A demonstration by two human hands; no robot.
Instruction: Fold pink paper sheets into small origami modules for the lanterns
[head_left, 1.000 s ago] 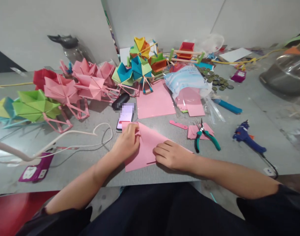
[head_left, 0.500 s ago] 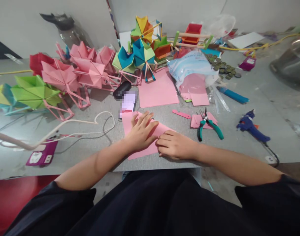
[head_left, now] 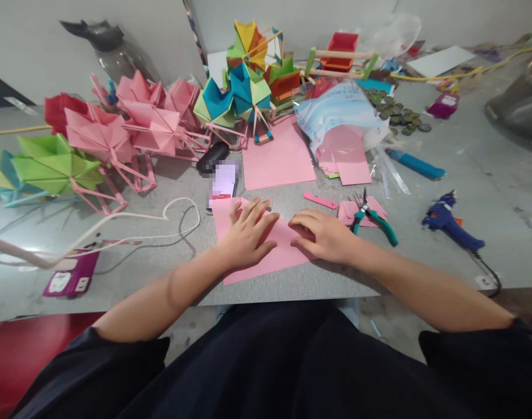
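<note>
A sheet of pink paper (head_left: 283, 243) lies near the table's front edge, its right part partly covered by a hand. My left hand (head_left: 249, 234) rests on the sheet with its fingers spread and holds nothing. On the paper's right side, my right hand (head_left: 323, 235) is curved, with a gap between thumb and fingers and nothing seen in it. Just behind the right hand is a pink craft knife (head_left: 320, 201). Pliers with teal handles (head_left: 381, 226) lie on small pink paper pieces (head_left: 347, 210) to its right.
A phone (head_left: 223, 183) and a black case (head_left: 213, 157) lie behind the paper. Further back are a pink sheet stack (head_left: 277, 160), a plastic bag (head_left: 338, 113) and folded paper models (head_left: 100, 134). A blue glue gun (head_left: 452, 224) lies right; a white cable (head_left: 117, 221) loops left.
My right hand has moved right and slightly away from me along the paper, its thumb and fingers parting. My left hand stays spread on the sheet. The camera view has shifted slightly.
</note>
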